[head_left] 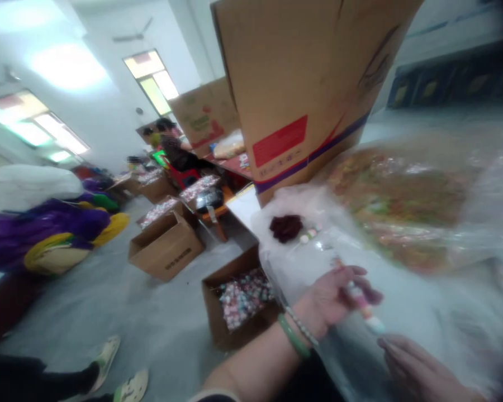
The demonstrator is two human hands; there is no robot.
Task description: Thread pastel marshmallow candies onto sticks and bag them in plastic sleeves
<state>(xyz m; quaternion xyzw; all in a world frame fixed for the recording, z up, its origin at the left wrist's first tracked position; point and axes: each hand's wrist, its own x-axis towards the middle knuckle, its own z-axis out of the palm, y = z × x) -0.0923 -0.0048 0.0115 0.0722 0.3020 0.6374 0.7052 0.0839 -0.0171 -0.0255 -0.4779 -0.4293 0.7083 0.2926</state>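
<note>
My left hand [339, 298], with a green bangle and a bead bracelet at the wrist, is closed around a small stick-shaped candy [362, 304] in pink and white wrapping. My right hand [419, 368] lies low at the bottom right, just under the candy's lower end; its fingers are blurred. Both hands are over a table covered in clear plastic sheet [318, 262]. A dark red scrunchie-like lump [285, 228] and another small candy [309, 235] lie on the plastic further away.
A big plastic bag of colourful sweets [402, 206] lies on the table right of a tall cardboard box [302, 89]. On the floor stand open cartons of wrapped candies [243, 298] [165, 243]. Other people sit at the back [171, 148]. Sandalled feet [117, 371] show at bottom left.
</note>
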